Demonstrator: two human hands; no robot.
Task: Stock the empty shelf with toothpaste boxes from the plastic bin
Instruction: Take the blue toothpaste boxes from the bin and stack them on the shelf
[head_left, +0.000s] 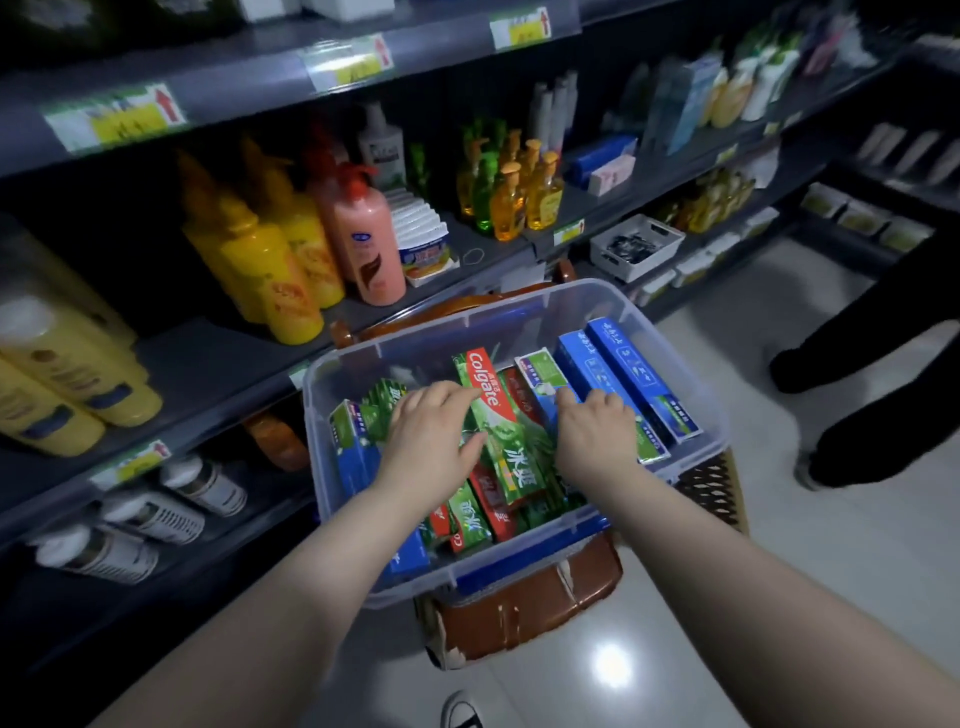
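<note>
Left hand (426, 436) grips, right hand (592, 431) touches toothpaste boxes (511, 470); bottles (283, 275) crowd shelf (208, 358).

The left hand (431, 436) is covering the green boxes (382, 402) under it and the right hand (597, 434) is hiding its fingertips between the blue boxes (589, 364), so neither grip is showing plainly. The bin (519, 306) is concealing most of the chair (524, 613), while the price labels (114, 117) are blurring past reading and the right edge is cutting off a person in black (893, 353).

Red-green toothpaste boxes (498, 436) (some blue)
</note>
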